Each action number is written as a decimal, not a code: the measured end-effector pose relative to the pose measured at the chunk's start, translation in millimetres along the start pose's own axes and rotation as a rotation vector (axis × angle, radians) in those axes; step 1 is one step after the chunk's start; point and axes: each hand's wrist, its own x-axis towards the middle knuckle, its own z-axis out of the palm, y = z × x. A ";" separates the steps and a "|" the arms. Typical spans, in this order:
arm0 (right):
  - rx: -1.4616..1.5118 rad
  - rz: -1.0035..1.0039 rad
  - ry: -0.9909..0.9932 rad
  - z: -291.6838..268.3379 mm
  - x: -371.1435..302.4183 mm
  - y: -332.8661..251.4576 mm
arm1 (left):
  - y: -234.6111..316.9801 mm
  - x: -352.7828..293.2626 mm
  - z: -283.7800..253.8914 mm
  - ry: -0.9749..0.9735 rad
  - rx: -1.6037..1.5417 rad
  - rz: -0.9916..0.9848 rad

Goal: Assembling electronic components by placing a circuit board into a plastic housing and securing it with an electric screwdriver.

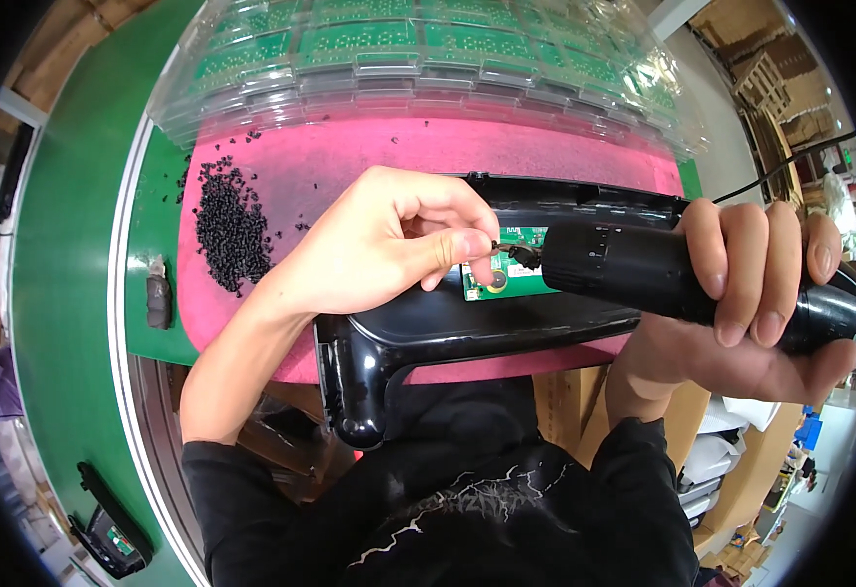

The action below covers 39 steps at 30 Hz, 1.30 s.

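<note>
My right hand [756, 284] is wrapped round a black electric screwdriver [619, 262], held sideways with its nose toward the left. At the screwdriver's tip my left hand [379, 235] is closed, thumb and forefinger pinching a small dark piece, probably a screw [495, 247]; the fingers partly hide it. Below both hands lies a glossy black plastic housing [418, 328] with a handle-like arm at its near left. A green circuit board [521, 284] sits in the housing, partly covered by the screwdriver and my left fingers.
A pink mat [369, 147] covers the green table. Many small black screws [227, 230] are heaped at its left. Stacked clear trays [379, 88] of green boards stand at the back. A dark, tape-wrapped block [158, 298] lies left of the mat; another black housing [110, 528] is lower left.
</note>
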 end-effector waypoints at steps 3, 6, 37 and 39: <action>-0.025 0.027 -0.059 -1.1 1.1 1.6 | -1.0 0.2 0.7 -0.012 0.040 -0.018; -0.034 0.056 -0.123 -4.2 1.7 2.2 | -0.3 0.8 -0.5 -0.007 0.061 -0.018; -0.623 0.332 -0.097 -3.2 10.2 63.0 | -3.7 -5.4 11.6 0.203 0.873 0.096; -0.594 0.328 -0.091 1.8 9.4 63.8 | -0.9 -4.7 11.9 0.188 0.876 0.058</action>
